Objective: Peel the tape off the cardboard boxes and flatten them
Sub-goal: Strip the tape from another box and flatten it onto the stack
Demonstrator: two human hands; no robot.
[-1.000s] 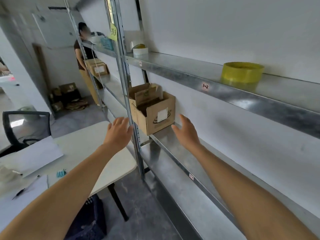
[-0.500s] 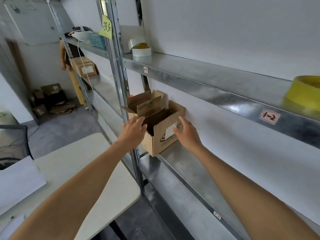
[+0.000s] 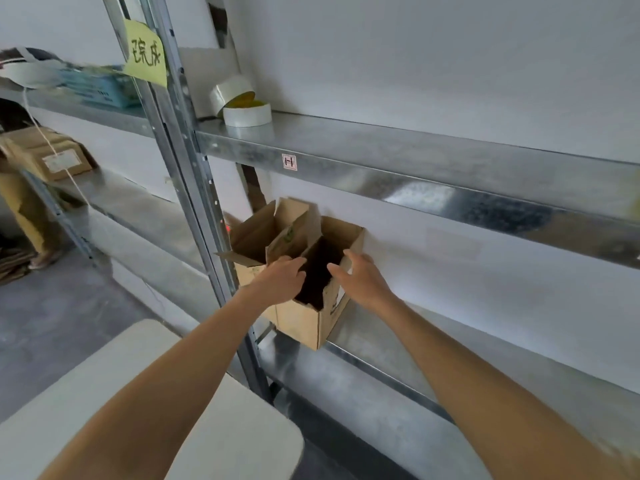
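An open brown cardboard box (image 3: 300,323) stands at the left end of the middle metal shelf (image 3: 433,344), its top flaps standing up and its inside dark. My left hand (image 3: 281,279) curls over the box's left wall by the raised flaps. My right hand (image 3: 362,279) holds the right wall, thumb inside the opening and fingers over the rim. A white label on the box's right side is mostly hidden behind my right hand. I cannot make out any tape on the box.
A steel upright post (image 3: 194,188) stands just left of the box. The upper shelf (image 3: 433,161) holds two tape rolls (image 3: 246,114). Another box (image 3: 52,157) sits on the far-left rack beside a person (image 3: 24,209). A pale table (image 3: 114,382) lies below my left arm.
I have stepped closer to the shelf. Both hands went from hovering near the box to closing on its left and right walls.
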